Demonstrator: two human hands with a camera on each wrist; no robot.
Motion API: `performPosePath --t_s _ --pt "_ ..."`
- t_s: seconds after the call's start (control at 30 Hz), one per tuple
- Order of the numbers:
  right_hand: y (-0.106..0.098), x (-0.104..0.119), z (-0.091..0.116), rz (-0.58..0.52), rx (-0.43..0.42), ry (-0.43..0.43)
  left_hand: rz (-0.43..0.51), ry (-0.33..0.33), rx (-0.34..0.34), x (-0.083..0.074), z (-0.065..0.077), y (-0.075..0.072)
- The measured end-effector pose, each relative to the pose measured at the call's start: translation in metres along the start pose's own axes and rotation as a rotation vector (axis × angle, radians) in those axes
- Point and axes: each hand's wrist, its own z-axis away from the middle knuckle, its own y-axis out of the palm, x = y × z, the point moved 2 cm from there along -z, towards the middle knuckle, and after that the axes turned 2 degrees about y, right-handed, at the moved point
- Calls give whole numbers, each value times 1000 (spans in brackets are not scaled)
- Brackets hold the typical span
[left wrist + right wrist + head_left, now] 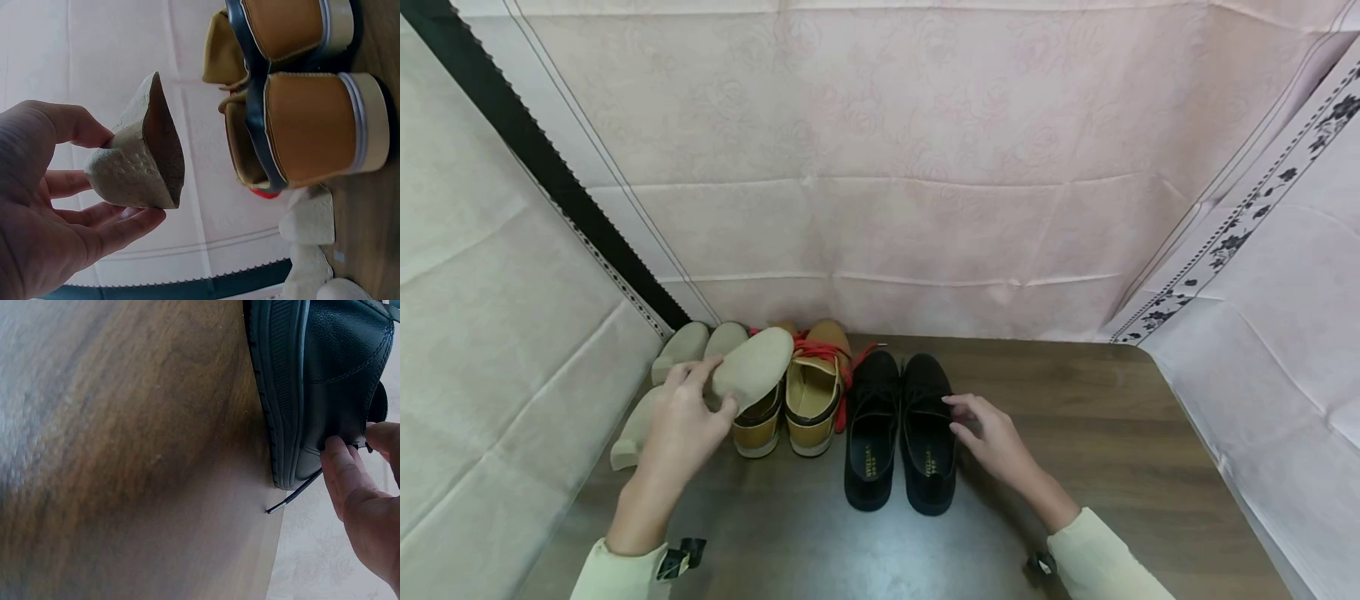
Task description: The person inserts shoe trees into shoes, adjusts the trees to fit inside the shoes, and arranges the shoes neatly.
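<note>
My left hand [688, 421] holds a beige moulded shoe insert [754, 367] above the tan shoes, thumb on one side and fingers on the other. In the left wrist view the insert [134, 162] is a hollow, rough shell with its open side facing right. My right hand [996, 442] touches the outer side of the right black shoe [928, 454], near its laces. In the right wrist view, fingertips rest on the black leather [340, 375] and the thumb is by the lacing; a loose lace end [294, 497] hangs there. The left black shoe [871, 450] stands beside it.
Tan shoes [814, 396] with red laces [820, 348] stand left of the black pair. More beige inserts [685, 346] lie at the far left, one [636, 429] partly behind my left hand. Pale cloth walls [910, 225] border the wooden surface [1060, 383] behind and at both sides.
</note>
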Motion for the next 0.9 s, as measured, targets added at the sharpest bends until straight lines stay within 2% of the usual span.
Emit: performPosePath --t_s 0.2,0.47,0.73,0.9 --pt "1 -1 1 -6 5 5 42 34 -3 -11 0 8" --pt "0 -1 0 -10 4 6 50 124 10 -21 -1 19" --pt "-1 -2 0 -17 9 19 51 118 137 -29 -2 25" --pt "-1 -1 -1 -23 10 17 50 149 198 -34 -3 29"
